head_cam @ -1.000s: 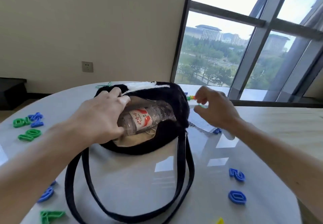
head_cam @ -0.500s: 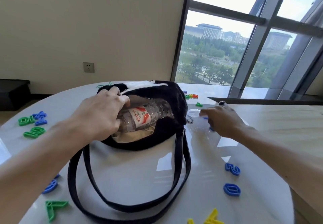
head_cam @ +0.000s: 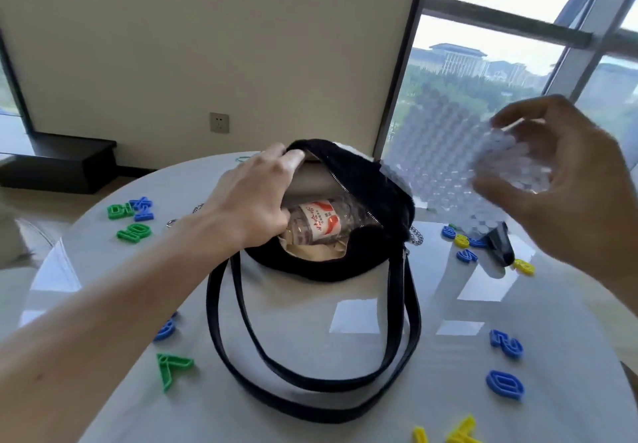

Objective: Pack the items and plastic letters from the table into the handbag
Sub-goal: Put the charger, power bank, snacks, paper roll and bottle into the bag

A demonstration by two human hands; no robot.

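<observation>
Mid-pack: left hand (head_cam: 255, 197) curled on the handbag (head_cam: 345, 252) rim, spreading it – right hand (head_cam: 566, 180) pinching bubble wrap (head_cam: 445, 163). Next, probably stuffing it beside the bottle (head_cam: 321, 223).

Two bare forearms enter the frame, one from the lower left and one from the right edge. No sleeves, watch, bracelet or rings show on either. The left hand (head_cam: 255, 197) sits at centre frame, knuckles and tendons visible. The right hand (head_cam: 566, 180), at the upper right, is slightly blurred, with short, unpainted nails.
</observation>
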